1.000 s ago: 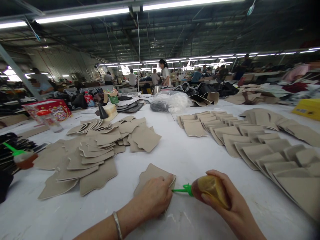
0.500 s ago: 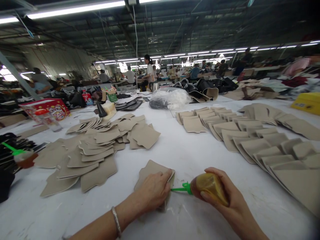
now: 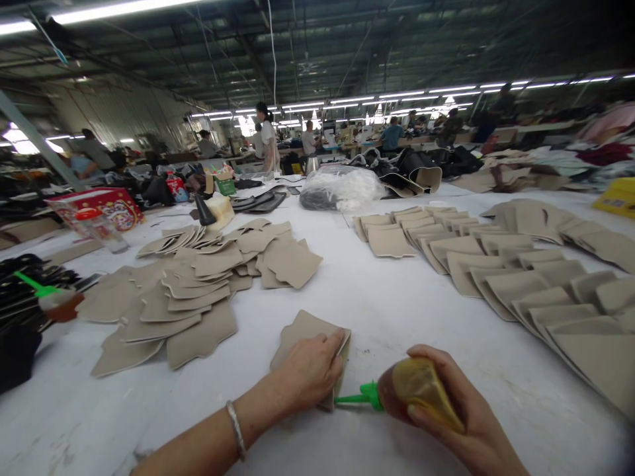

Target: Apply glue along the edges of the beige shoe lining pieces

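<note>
Pointing left at lower centre, the amber bottle (image 3: 419, 393) sits firmly in the right hand (image 3: 469, 411), green nozzle (image 3: 361, 398) at the lower corner of the beige piece (image 3: 301, 328) under the left hand (image 3: 311, 371), fingers half-curled, pinching or not I cannot tell

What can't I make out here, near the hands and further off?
All in the head view:
Part of the tan piece: under the left hand.
Part of the held bottle: behind the right hand.
Whether anything leaves its green nozzle: too small.
Yellow box, right end: cut off by frame edge.
What the distant person in teal handles: too small, blurred.
</note>
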{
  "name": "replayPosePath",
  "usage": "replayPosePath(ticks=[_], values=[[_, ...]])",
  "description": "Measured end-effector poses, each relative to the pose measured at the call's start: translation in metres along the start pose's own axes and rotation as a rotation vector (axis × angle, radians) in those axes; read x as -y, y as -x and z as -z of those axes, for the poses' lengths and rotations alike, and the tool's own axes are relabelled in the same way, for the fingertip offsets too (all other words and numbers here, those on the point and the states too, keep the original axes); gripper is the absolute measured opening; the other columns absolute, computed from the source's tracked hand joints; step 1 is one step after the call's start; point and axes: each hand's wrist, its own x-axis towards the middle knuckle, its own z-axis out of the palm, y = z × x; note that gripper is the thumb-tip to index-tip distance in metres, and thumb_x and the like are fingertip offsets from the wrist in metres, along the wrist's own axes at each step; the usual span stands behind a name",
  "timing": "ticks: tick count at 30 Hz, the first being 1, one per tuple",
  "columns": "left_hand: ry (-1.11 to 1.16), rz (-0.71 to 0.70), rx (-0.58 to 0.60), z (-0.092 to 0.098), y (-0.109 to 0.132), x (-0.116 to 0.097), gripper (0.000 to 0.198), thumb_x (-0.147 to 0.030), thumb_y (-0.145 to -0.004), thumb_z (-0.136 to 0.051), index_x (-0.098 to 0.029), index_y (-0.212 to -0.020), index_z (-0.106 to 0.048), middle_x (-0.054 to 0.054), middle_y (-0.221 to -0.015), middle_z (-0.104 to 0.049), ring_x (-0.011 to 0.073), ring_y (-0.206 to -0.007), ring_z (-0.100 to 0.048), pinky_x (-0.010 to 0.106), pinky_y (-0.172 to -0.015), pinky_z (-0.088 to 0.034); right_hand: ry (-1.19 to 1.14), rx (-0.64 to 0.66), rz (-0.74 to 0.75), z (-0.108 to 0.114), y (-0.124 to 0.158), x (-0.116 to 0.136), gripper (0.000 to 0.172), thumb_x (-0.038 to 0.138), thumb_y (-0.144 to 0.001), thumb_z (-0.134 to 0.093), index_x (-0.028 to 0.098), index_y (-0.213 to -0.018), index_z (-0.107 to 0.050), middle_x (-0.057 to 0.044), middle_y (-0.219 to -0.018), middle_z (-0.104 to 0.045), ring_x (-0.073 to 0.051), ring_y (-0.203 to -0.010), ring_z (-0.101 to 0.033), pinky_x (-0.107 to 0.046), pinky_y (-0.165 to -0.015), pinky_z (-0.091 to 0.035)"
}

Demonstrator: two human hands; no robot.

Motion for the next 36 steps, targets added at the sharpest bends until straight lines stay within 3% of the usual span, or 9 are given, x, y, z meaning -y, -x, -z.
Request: replayPosePath(ticks=[6,11,19,24,31,36], values=[[0.003,0.006,0.004,0.001,0.001,-0.001,0.049,-0.030,-0.093,-0.028,-0.020,-0.141,-0.039,0.011,-0.111,-0.064,0.0278,-0.099,-0.062,0.040,-0.088,-0.046,0.056,-0.060,0.003,0.000,-0.004,0.002,0.043,0.044,-0.080,-0.068,0.025,-0.114,-0.052,-0.001,-0.102,-0.057,-0.022,-0.087,-0.057,-0.026,-0.079,-0.043],[0.006,0.012,0.007,0.002,0.001,-0.001,0.050,-0.029,-0.092,-0.029,-0.020,-0.140,-0.039,0.011,-0.111,-0.063,0.0282,-0.098,-0.062,0.041,-0.088,-0.047,-0.052,0.016,-0.064,-0.002,0.005,-0.002,0.048,0.047,-0.077,-0.070,0.025,-0.115,-0.052,-0.001,-0.102,-0.059,-0.024,-0.087,-0.058,-0.026,-0.073,-0.045],[0.027,0.013,0.012,0.002,0.001,0.000,0.050,-0.031,-0.094,-0.028,-0.020,-0.141,-0.039,0.011,-0.115,-0.063,0.0271,-0.102,-0.060,0.040,-0.091,-0.045,-0.001,0.005,-0.049,0.012,-0.009,-0.012,0.050,0.048,-0.081,-0.070,0.024,-0.119,-0.047,-0.005,-0.106,-0.059,-0.027,-0.095,-0.057,-0.033,-0.082,-0.043],[0.073,0.007,0.019,0.004,0.000,0.001,0.050,-0.028,-0.092,-0.031,-0.020,-0.141,-0.040,0.009,-0.126,-0.059,0.0256,-0.113,-0.056,0.037,-0.099,-0.042,-0.051,0.065,-0.053,0.010,-0.006,-0.015,0.049,0.049,-0.082,-0.068,0.026,-0.119,-0.047,-0.004,-0.106,-0.060,-0.026,-0.093,-0.060,-0.031,-0.079,-0.046],[0.076,-0.011,0.015,0.005,0.000,0.001,0.050,-0.027,-0.093,-0.031,-0.018,-0.140,-0.041,0.010,-0.129,-0.058,0.0264,-0.115,-0.056,0.039,-0.100,-0.042,0.044,0.080,0.038,0.021,-0.021,-0.021,0.046,0.044,-0.082,-0.070,0.027,-0.118,-0.048,-0.003,-0.108,-0.059,-0.024,-0.092,-0.060,-0.029,-0.078,-0.048],[0.068,-0.010,0.018,0.005,0.000,0.001,0.050,-0.028,-0.093,-0.030,-0.018,-0.141,-0.040,0.011,-0.123,-0.060,0.0274,-0.109,-0.059,0.041,-0.096,-0.044,-0.083,0.059,-0.052,0.013,-0.015,-0.014,0.049,0.048,-0.079,-0.070,0.026,-0.117,-0.048,-0.004,-0.104,-0.060,-0.027,-0.090,-0.061,-0.031,-0.077,-0.048]])
